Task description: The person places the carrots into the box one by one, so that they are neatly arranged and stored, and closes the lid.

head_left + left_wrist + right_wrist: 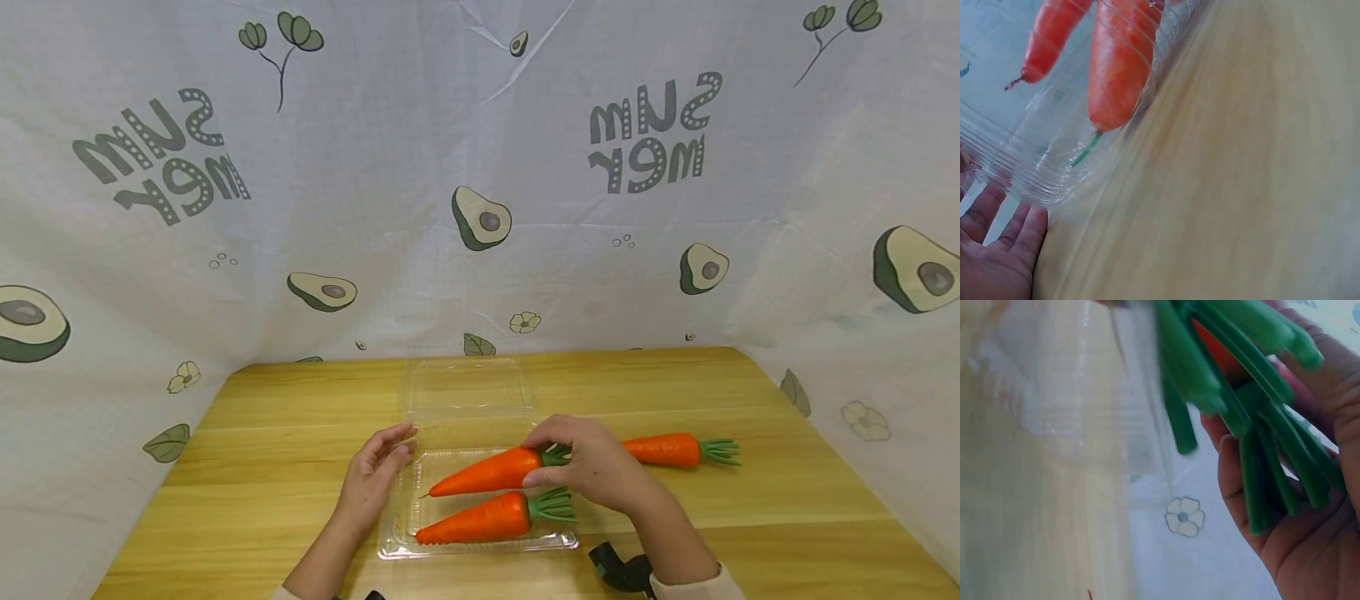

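My right hand point(600, 468) grips a carrot point(486, 473) at its thick end, beside the green stems. That carrot lies over a clear plastic clamshell box point(525, 547), its tip pointing left. A second carrot point(476, 520) rests inside the box along the near side. My left hand point(369, 483) is at the box's left wall, fingers loosely extended; the left wrist view has its fingertips right at the corner. In the right wrist view the fingers curl around the held carrot's stems point(1260, 469), with the other carrot's stems point(1191, 362) in front.
A third carrot point(667, 450) lies on the wooden table point(750, 533) to the right, partly behind my right hand. The box's lid point(468, 387) is folded back. A white printed cloth point(390, 208) hangs behind and at both sides.
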### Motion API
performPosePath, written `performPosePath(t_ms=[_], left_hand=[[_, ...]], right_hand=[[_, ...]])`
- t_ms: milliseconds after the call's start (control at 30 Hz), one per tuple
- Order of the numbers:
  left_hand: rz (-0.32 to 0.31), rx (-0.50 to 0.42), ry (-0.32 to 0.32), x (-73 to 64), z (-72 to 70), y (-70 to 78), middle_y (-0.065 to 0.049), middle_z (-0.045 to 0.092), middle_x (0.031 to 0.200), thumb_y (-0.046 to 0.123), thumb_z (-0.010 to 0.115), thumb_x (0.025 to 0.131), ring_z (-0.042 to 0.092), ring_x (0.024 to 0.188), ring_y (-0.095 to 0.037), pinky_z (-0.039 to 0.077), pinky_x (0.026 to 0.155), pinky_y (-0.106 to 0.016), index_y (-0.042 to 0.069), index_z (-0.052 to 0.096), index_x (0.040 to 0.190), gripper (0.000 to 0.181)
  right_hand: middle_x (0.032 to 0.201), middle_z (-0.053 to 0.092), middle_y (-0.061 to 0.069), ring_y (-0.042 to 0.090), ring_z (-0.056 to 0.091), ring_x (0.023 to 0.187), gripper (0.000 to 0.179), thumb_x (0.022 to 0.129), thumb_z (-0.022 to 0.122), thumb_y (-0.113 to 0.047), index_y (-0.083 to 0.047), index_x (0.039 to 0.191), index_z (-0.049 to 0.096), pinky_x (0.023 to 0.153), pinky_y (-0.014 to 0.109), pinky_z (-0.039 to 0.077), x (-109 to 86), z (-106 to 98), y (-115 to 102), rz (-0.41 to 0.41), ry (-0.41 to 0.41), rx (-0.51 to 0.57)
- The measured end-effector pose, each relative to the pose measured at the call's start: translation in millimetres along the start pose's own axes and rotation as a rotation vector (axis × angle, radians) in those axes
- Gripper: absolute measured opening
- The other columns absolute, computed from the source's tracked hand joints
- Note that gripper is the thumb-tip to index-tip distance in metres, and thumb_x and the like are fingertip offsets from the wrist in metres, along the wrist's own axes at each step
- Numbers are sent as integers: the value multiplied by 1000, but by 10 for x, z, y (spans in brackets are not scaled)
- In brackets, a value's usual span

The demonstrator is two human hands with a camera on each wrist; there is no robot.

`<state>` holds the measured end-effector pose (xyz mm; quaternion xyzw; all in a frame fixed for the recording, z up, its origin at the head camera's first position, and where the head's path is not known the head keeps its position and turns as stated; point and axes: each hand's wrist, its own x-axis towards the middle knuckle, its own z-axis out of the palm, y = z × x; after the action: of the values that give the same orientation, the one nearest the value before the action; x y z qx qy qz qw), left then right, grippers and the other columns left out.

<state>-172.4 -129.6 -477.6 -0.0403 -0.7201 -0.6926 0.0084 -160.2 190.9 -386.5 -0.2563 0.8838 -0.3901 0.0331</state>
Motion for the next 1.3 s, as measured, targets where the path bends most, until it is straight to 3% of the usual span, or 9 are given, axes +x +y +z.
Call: performPosePath(t_ms=[400,733,1000,1300], left_hand=[[-2,-1,-9,-16,6,2,-19,62,140,8,55,104,64,126,-29,55,97,-17,2,60,136,33],[4,3,-7,-14,4,2,-18,62,140,10,56,104,65,125,-26,54,96,-16,3,60,136,33],[5,8,-9,-15,8,-13,-18,62,140,9,55,104,64,127,-30,54,96,-15,3,60,136,33],[26,9,-2,-1,15,-26,-21,63,138,6,55,103,65,124,-30,54,96,-16,0,60,135,33]], right_hand=[[111,73,-8,8,67,101,32,84,83,-30,-22,114,75,88,25,59,50,157,50,-14,-96,18],[116,73,-7,11,68,105,34,91,76,-28,-20,124,72,91,25,57,79,180,99,36,-138,90],[114,74,-3,10,68,105,34,100,66,-21,-12,132,66,90,22,57,71,187,166,35,-116,162],[120,73,2,10,67,109,29,107,53,-20,-10,131,67,93,22,57,91,205,159,-4,-129,138]])
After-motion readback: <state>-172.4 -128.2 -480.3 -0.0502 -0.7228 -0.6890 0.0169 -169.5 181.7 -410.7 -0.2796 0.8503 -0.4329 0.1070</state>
